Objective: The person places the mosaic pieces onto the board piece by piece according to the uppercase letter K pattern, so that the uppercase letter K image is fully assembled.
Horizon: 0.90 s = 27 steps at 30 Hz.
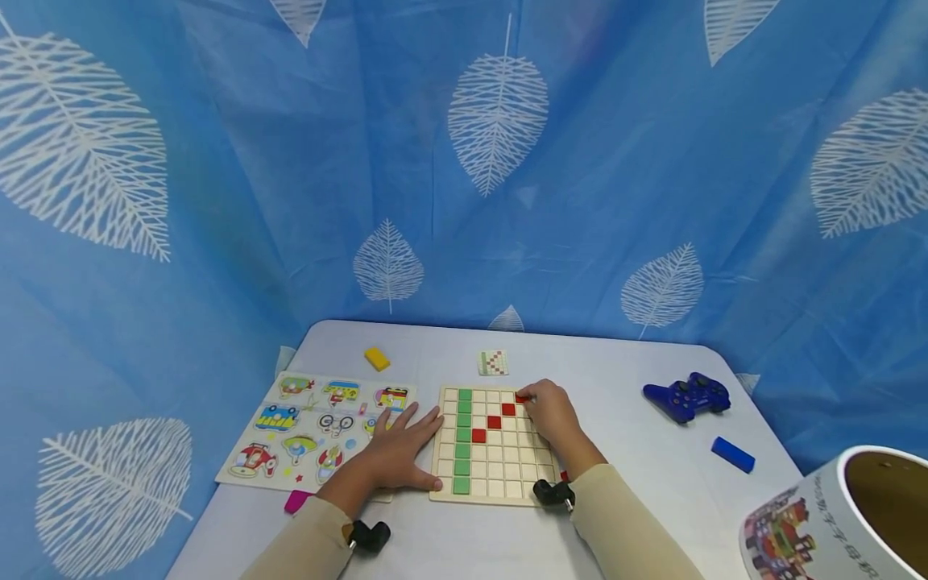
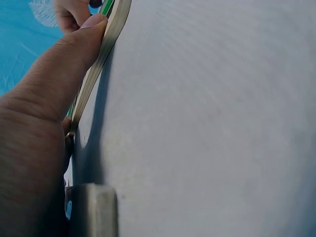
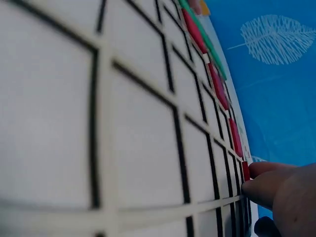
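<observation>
A wooden grid board [image 1: 500, 475] lies on the table, with a column of green tiles [image 1: 463, 439] and a diagonal of red tiles [image 1: 495, 421]. My right hand [image 1: 553, 412] rests over the board's right side, and its fingertips [image 3: 261, 178] pinch a red tile [image 1: 521, 398] at the top right cell; that red tile [image 3: 245, 171] shows in the right wrist view too. My left hand [image 1: 402, 451] lies flat with fingers spread against the board's left edge [image 2: 106, 42], the thumb [image 2: 74, 49] pressed on it.
A vehicle puzzle board [image 1: 312, 427] lies left of the grid. A yellow block [image 1: 377, 358] and a small pattern card [image 1: 493, 362] sit farther back. A blue game controller [image 1: 687, 396] and blue block [image 1: 733, 454] lie right. A printed white cylinder [image 1: 844, 519] stands near right.
</observation>
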Available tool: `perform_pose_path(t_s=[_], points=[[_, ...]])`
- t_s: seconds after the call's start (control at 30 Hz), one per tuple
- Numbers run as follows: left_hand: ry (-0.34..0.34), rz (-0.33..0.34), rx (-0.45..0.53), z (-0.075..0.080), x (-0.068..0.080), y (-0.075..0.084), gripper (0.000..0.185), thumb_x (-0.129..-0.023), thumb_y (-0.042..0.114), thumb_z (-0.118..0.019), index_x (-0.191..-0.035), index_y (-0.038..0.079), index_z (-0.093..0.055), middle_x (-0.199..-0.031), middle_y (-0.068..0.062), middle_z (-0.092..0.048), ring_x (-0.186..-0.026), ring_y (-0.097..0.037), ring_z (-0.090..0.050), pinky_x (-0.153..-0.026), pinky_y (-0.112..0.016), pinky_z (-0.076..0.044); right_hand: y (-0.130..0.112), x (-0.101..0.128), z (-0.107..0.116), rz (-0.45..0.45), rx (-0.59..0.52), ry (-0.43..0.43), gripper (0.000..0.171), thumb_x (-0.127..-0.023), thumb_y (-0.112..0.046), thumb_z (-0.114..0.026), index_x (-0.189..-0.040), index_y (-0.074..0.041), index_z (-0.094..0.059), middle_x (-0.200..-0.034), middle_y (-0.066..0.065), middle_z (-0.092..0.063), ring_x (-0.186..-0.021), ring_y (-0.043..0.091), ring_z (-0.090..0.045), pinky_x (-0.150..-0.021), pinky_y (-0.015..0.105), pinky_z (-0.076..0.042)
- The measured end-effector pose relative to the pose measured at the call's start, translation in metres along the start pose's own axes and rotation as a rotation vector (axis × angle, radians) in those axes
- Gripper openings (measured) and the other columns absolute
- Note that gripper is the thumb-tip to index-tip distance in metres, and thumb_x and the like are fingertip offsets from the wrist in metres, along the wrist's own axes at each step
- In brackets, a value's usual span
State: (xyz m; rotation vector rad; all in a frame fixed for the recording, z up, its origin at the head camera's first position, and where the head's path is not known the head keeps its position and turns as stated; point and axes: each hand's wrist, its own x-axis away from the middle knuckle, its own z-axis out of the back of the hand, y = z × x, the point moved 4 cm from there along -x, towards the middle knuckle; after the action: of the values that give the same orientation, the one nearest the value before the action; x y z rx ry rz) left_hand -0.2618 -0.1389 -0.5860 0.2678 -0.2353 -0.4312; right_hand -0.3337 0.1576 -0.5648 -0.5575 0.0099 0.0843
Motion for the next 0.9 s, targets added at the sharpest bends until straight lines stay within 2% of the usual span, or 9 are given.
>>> perform_pose_path(t_s=[0.17,0.37,0.53,0.63,0.73,0.9], points=[[-0.01,0.0,0.0,0.001,0.0,0.001,0.121,-0.07,0.09,-0.068,-0.167,0.03,-0.028,-0.176,0.01,-0.019,-0.164,-0.032,-0.007,-0.125,-0.071,0.001,0.003,0.006,0.005,0.073,0.117,-0.085,0.036,-0.101,-0.009,-0.066,-0.136,-0.016,-0.072,-0.134,0.01,-0.067,-0.127,0.036,-0.059,-0.106,0.051,-0.051],[-0.009,0.014,-0.019,0.003,0.001,0.0,0.12,-0.07,0.09,-0.069,-0.167,0.031,-0.028,-0.176,0.011,-0.019,-0.164,-0.032,-0.007,-0.125,-0.071,0.0,0.003,0.014,0.01,0.137,0.174,-0.229,0.044,-0.109,-0.012,-0.051,-0.153,-0.016,-0.056,-0.156,0.006,-0.052,-0.134,0.032,-0.045,-0.107,0.048,-0.045],[-0.011,0.02,-0.008,0.006,0.002,-0.001,0.12,-0.07,0.089,-0.07,-0.167,0.031,-0.028,-0.176,0.01,-0.019,-0.164,-0.032,-0.007,-0.125,-0.072,0.0,0.001,0.022,0.01,0.13,0.207,-0.309,0.048,-0.112,-0.017,-0.046,-0.16,-0.017,-0.045,-0.167,0.003,-0.041,-0.126,0.028,-0.041,-0.1,0.043,-0.044],[-0.007,0.02,-0.003,0.007,0.003,-0.002,0.119,-0.07,0.088,-0.07,-0.167,0.031,-0.029,-0.175,0.01,-0.02,-0.164,-0.032,-0.007,-0.125,-0.071,0.0,0.0,0.025,0.01,0.122,0.205,-0.32,0.05,-0.112,-0.019,-0.047,-0.162,-0.017,-0.042,-0.17,0.004,-0.037,-0.124,0.028,-0.04,-0.096,0.044,-0.043],[-0.008,0.017,0.004,0.007,0.004,-0.001,0.119,-0.07,0.088,-0.07,-0.167,0.031,-0.029,-0.175,0.01,-0.02,-0.164,-0.032,-0.007,-0.125,-0.071,0.001,0.003,0.025,0.013,0.101,0.168,-0.285,0.053,-0.109,-0.021,-0.054,-0.161,-0.015,-0.044,-0.169,0.009,-0.037,-0.13,0.034,-0.041,-0.101,0.049,-0.045],[-0.013,0.006,0.014,0.006,0.003,0.004,0.12,-0.07,0.09,-0.068,-0.167,0.031,-0.029,-0.175,0.009,-0.02,-0.164,-0.032,-0.007,-0.125,-0.071,0.001,0.029,0.026,0.031,-0.061,0.083,-0.175,0.051,-0.099,-0.022,-0.07,-0.147,-0.011,-0.059,-0.151,0.017,-0.054,-0.133,0.039,-0.047,-0.107,0.058,-0.047]])
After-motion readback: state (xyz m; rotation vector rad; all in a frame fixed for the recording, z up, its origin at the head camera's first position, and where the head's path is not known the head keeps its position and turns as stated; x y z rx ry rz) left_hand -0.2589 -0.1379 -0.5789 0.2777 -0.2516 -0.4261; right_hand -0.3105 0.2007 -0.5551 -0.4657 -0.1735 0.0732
